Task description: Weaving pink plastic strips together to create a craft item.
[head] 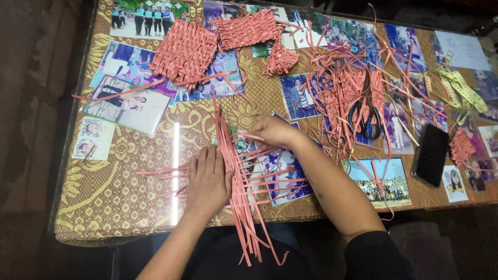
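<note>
1. Pink paper strips [244,176], partly woven, lie under the fingers on the glass-topped table [119,197].
2. Left hand [207,181] presses flat, fingers together.
3. Right hand [274,130] pinches one strip end [248,136].

Single head view, worn high, angled steeply down and forward over the surface [129,207]; close range, near edge at frame bottom, far edge at top.
</note>
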